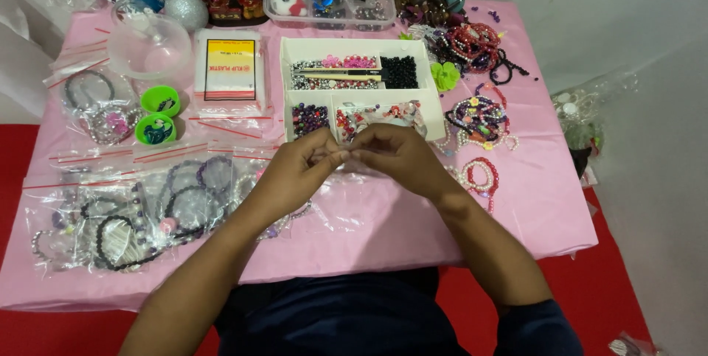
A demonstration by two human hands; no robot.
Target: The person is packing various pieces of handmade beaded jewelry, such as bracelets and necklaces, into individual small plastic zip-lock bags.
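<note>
Pinching fingertips together, left hand (pixel 295 172) meets right hand (pixel 394 153) above bead tray (pixel 363 48)

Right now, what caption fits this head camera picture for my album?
Left hand and right hand meet fingertip to fingertip above a pink table, before a white bead tray.

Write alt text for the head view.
Two hands, left and right, meet fingertip to fingertip over a pink table, pinching something too small to make out. Behind them sits a white bead tray; bagged bracelets lie to the left, loose bracelets to the right.
</note>
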